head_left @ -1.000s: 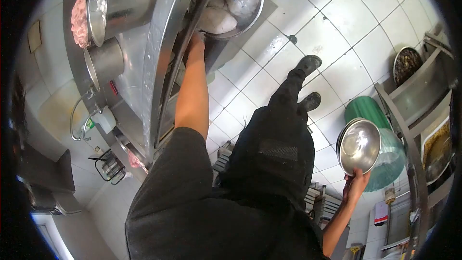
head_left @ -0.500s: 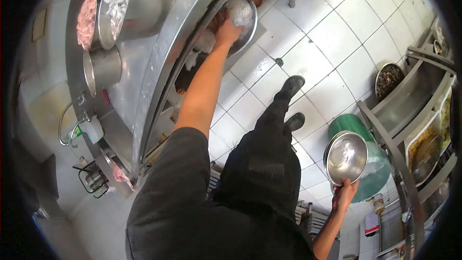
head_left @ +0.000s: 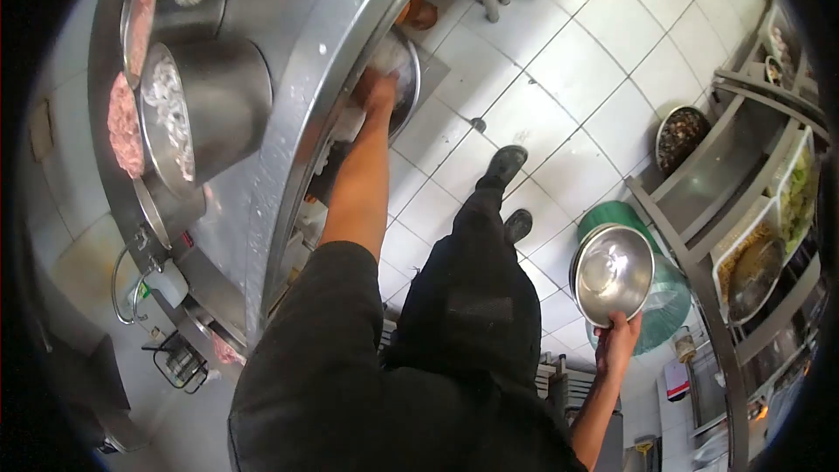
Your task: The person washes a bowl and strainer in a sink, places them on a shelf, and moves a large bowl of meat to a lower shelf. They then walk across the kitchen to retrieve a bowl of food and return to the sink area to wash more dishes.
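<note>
My left hand (head_left: pixel 377 92) reaches below the edge of the steel counter (head_left: pixel 301 114), over a metal bowl (head_left: pixel 407 92) with something whitish in it. The fingers are hidden in shadow, so their hold cannot be made out. At the right, my right hand (head_left: pixel 617 341) grips the near rim of a small stack of shiny metal bowls (head_left: pixel 614 275). The top bowl has nothing in it. Those bowls are held above a green bin (head_left: pixel 664 315) lined with clear plastic.
Steel pots (head_left: pixel 218 105) of white pieces and pink meat (head_left: pixel 125 127) stand on the counter. A rack (head_left: pixel 699 240) at right holds trays of food (head_left: pixel 747 253). Near it is a bowl of dark pieces (head_left: pixel 682 138). White floor tiles (head_left: pixel 559 61) lie between.
The counter and pots appear lower and further left as the view shifts. My left hand is deeper under the counter edge, its fingers now hidden. My right hand still holds the bowls.
</note>
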The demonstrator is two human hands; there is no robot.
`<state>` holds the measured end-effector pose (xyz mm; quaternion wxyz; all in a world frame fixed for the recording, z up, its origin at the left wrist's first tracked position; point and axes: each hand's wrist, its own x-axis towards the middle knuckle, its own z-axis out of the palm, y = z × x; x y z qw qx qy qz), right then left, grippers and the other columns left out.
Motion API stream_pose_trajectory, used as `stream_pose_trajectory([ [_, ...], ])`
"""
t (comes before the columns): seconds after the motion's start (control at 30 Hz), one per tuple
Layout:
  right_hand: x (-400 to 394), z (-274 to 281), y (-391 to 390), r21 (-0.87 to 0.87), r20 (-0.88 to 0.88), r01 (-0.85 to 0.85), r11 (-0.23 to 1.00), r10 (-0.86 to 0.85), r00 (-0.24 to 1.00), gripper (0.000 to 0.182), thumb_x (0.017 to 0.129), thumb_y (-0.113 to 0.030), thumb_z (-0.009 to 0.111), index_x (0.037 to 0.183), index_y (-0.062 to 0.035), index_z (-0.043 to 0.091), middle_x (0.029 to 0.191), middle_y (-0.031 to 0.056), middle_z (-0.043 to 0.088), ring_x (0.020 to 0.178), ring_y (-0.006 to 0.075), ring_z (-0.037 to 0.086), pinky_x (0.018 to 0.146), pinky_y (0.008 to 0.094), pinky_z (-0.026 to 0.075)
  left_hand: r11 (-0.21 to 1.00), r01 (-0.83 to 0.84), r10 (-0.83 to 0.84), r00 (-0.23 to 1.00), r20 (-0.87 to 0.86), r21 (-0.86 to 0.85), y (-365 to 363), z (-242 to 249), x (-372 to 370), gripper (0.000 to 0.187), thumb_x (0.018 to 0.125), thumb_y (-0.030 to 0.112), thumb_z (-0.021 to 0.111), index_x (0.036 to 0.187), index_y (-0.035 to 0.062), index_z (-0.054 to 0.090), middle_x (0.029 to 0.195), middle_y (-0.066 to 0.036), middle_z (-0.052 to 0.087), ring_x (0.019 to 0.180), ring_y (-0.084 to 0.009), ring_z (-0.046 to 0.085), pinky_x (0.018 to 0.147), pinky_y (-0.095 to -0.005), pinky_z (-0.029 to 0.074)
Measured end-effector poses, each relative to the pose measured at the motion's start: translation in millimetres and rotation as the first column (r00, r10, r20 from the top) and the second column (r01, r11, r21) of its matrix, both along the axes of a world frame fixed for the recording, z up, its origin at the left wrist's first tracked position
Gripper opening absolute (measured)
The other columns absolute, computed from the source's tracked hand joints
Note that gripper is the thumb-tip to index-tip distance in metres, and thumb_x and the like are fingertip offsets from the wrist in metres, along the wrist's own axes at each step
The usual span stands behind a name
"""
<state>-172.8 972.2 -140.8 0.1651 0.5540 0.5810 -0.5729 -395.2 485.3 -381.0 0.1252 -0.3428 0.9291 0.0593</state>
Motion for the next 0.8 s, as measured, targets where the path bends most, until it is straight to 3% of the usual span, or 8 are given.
stream_pose_trajectory([
  [0.1,-27,18,-5,-0.009,-0.046,0.040,0.999,-0.040,0.998,0.039,0.073,0.001,0.042,0.112,-0.0008,0.039,0.086,0.0108,0.052,0.055,0.0147,0.049,0.039,0.0247,0.039,0.998,-0.057,0.057,0.997,0.045,0.003,-58,-121,31,0.079,0.071,0.056,0.057,0.124,-0.0014,0.041,0.123,-0.024,0.045,0.113,-0.0370,0.044,0.094,-0.0441,0.035],
  [0.13,-33,22,-3,-0.008,-0.044,0.028,1.000,-0.029,0.999,0.038,0.073,0.001,0.042,0.111,-0.0005,0.040,0.085,0.0110,0.053,0.055,0.0151,0.050,0.039,0.0244,0.040,0.967,-0.103,0.061,0.981,0.182,0.231,0,-2,19,0.076,0.075,0.059,0.049,0.121,-0.0011,0.045,0.119,-0.024,0.048,0.110,-0.0370,0.047,0.091,-0.0469,0.037],
  [0.17,-40,26,0,0.005,-0.053,0.024,1.000,-0.024,0.998,0.038,0.072,0.001,0.042,0.110,-0.0002,0.040,0.084,0.0112,0.054,0.055,0.0155,0.051,0.038,0.0241,0.040,0.984,-0.099,0.087,0.993,0.079,0.152,-2,-28,30,0.068,0.077,0.054,0.050,0.116,-0.0024,0.049,0.117,-0.025,0.049,0.107,-0.0370,0.049,0.087,-0.0506,0.038],
  [0.23,-56,31,9,0.024,-0.144,0.040,0.999,-0.036,0.989,0.036,0.072,0.001,0.043,0.108,-0.0003,0.042,0.082,0.0117,0.055,0.053,0.0156,0.052,0.037,0.0236,0.042,0.996,-0.085,0.084,0.996,0.017,0.027,65,55,24,0.062,0.074,0.044,0.060,0.116,-0.0016,0.049,0.121,-0.022,0.046,0.113,-0.0347,0.043,0.093,-0.0473,0.034],
  [0.27,-65,32,15,0.008,-0.181,0.081,0.997,-0.079,0.980,0.035,0.072,0.001,0.044,0.107,-0.0005,0.041,0.082,0.0121,0.056,0.052,0.0154,0.052,0.036,0.0238,0.042,0.945,0.207,-0.264,0.940,-0.214,-0.255,71,21,48,0.062,0.073,0.039,0.063,0.117,-0.0006,0.046,0.123,-0.021,0.044,0.115,-0.0337,0.040,0.095,-0.0452,0.031],
  [0.37,-98,44,35,-0.076,-0.307,0.177,0.981,-0.192,0.932,0.033,0.073,0.000,0.046,0.106,-0.0007,0.040,0.081,0.0127,0.057,0.048,0.0150,0.052,0.035,0.0241,0.042,0.943,0.217,-0.188,0.973,-0.136,0.254,136,106,23,0.049,0.073,0.030,0.063,0.114,0.0062,0.049,0.111,-0.020,0.051,0.105,-0.0352,0.046,0.091,-0.0438,0.034],
  [0.5,-157,50,79,-0.092,-0.419,0.227,0.970,-0.245,0.874,0.034,0.073,0.000,0.045,0.106,-0.0014,0.040,0.078,0.0136,0.057,0.048,0.0169,0.055,0.035,0.0244,0.043,0.852,0.343,-0.282,0.937,-0.206,0.395,161,98,-21,0.019,0.069,0.022,0.063,0.078,0.0047,0.065,0.082,-0.016,0.060,0.082,-0.0308,0.057,0.075,-0.0389,0.043],
  [0.8,-346,83,183,-0.106,-0.663,0.262,0.959,-0.264,0.700,0.032,0.073,0.001,0.044,0.104,-0.0006,0.041,0.078,0.0137,0.056,0.050,0.0191,0.057,0.038,0.0271,0.045,0.884,0.048,0.043,0.982,-0.184,0.465,163,163,-54,0.028,0.062,0.024,0.070,0.073,-0.0014,0.063,0.068,-0.015,0.063,0.062,-0.0263,0.060,0.061,-0.0369,0.047],
])
